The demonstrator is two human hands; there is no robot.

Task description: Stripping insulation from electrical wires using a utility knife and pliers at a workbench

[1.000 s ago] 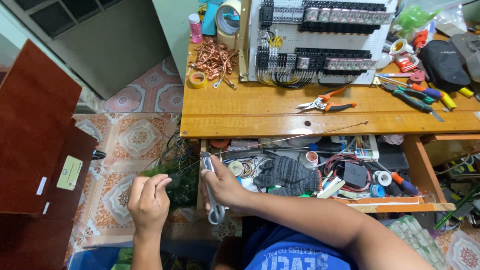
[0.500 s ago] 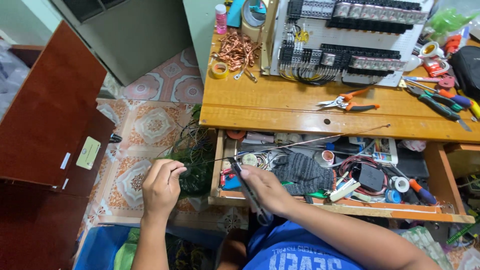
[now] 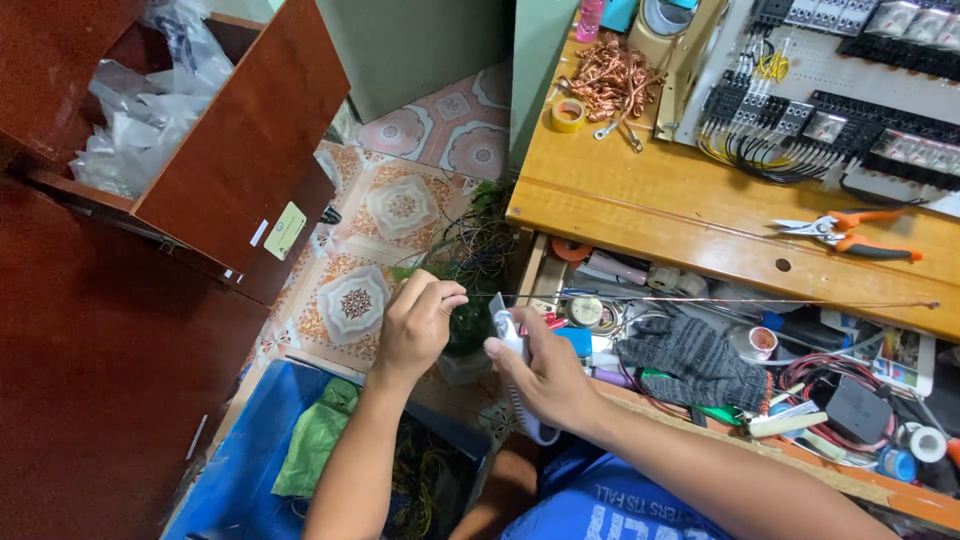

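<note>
Head view: left hand (image 3: 415, 325) pinches the end of a thin wire (image 3: 720, 300), pulling it taut so the right hand (image 3: 545, 375), closed around a white-handled wire stripper (image 3: 512, 345), bites beside it above the open drawer (image 3: 800, 400).

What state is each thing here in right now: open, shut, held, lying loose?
Left hand: pinching the end of a thin wire.
Wire: stretched straight across the drawer.
Right hand: gripping a white-handled tool.
Tool: held against the wire.
Drawer: pulled open, full.
Pliers: lying on the desk.
Cabinet door: open.
</note>
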